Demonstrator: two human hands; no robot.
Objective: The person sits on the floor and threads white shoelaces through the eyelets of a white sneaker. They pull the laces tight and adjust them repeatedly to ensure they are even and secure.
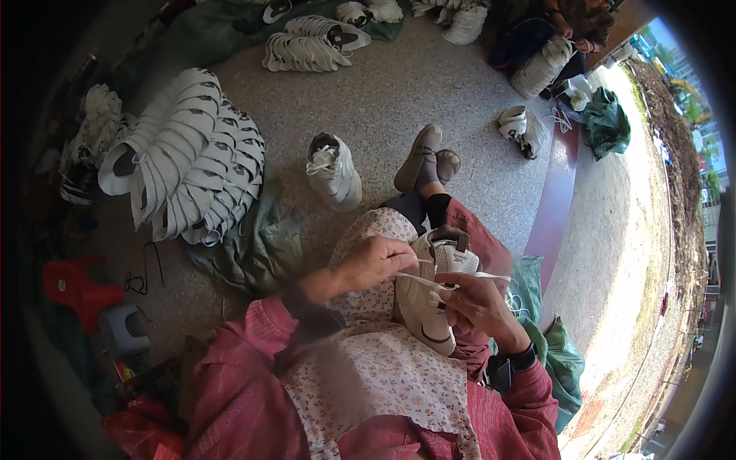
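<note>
On my lap lies a white sneaker [423, 308] with a dark collar lining, its opening turned away from me and its toe toward me. A white shoelace [494, 276] runs across its top, with a loose end out to the right. My left hand [374, 263] is closed, pinching the lace at the shoe's left side. Over the shoe's right side, my right hand [477, 305] has its fingers closed on the lace as well. Part of the lacing is hidden behind the right fingers. A floral apron [376, 368] covers my lap beneath the shoe.
A laced white sneaker [335, 172] stands on the floor ahead. Nested white shoe uppers [192, 153] are piled at left, near a red plastic stool [80, 287]. More shoes [524, 130] lie at far right. Another person's hands [575, 38] work on shoes at the back.
</note>
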